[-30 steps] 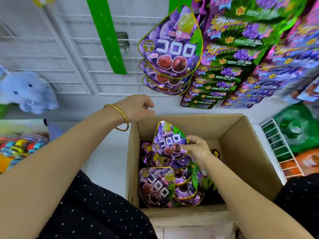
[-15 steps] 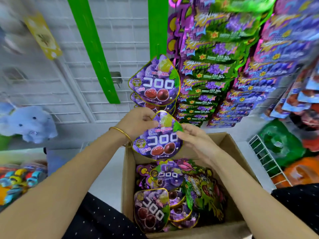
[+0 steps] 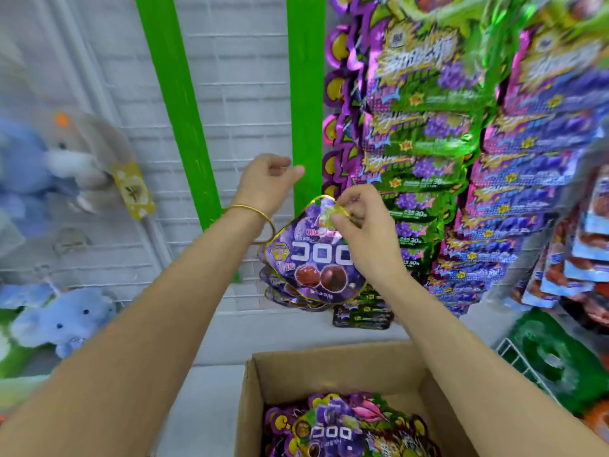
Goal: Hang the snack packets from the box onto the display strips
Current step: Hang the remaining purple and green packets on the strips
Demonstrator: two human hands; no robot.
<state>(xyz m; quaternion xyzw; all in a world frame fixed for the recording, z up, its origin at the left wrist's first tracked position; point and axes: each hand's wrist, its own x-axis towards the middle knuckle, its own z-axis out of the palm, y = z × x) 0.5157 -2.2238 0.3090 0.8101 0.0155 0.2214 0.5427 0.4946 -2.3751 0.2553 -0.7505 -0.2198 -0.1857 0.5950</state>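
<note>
My right hand [image 3: 359, 219] pinches the top of a purple grape snack packet [image 3: 313, 258] and holds it up against the lower end of a green display strip [image 3: 304, 103]. Other purple packets [image 3: 283, 298] hang on that strip just behind and below it. My left hand [image 3: 267, 183], with a gold bangle on the wrist, is loosely curled beside the strip, its fingertips at the strip's edge and holding nothing I can see. The cardboard box [image 3: 329, 374] stands below with several more packets [image 3: 333, 430] inside.
A second green strip [image 3: 178, 107] hangs bare to the left on the white wire grid. Dense rows of green and purple packets [image 3: 428, 153] fill the right. Blue plush toys [image 3: 62, 318] sit at left. A white wire rack [image 3: 520, 361] stands right of the box.
Both hands rose from box level to the strip. The right hand carried the packet up and now holds it alone by the top; the left hand let go of it.
</note>
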